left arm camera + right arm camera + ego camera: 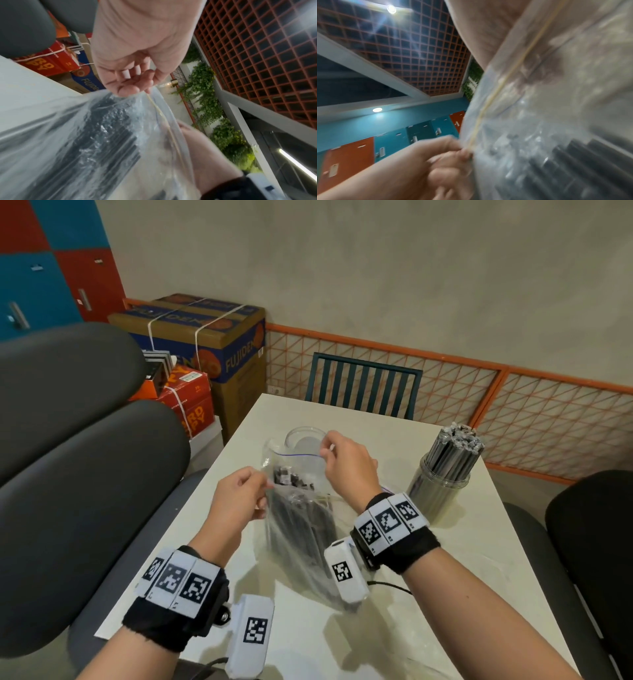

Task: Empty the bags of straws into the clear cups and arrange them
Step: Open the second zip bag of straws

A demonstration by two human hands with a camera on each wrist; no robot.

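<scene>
the clear zip bag (301,529) of black straws (308,525) stands upright-ish on the white table (479,542), its mouth raised between both hands. left hand (236,501): thumb and fingers pinch the near-left edge of the bag mouth; remaining fingers curled in. left wrist view shows the same pinch from below, fingertips (126,73) folded onto the palm with the film and a thin yellowish line of the bag caught under them. right hand (346,463): fingers pinch the far-right edge of the mouth, by the thin blue seal line, higher than the left. right wrist view is blurred; the bag (556,108) fills its right side and the left hand (436,162) is seen gripping the film edge. the mouth appears parted between the 2 pinches; straw ends (287,475) show just below it.

1 empty clear cup (305,440) stands just behind the bag, partly hidden by it. a 2nd clear cup (438,491), packed with straws (455,450) standing upright, sits to the right, apart from the right hand.

surroundings: a teal slatted chair (363,385) at the far table edge; grey padded chairs (68,440) to the left; strapped cardboard boxes (212,344) stacked beyond; orange lattice panel (513,405) along a grey wall; teal and orange lockers (41,268) at upper left.
</scene>
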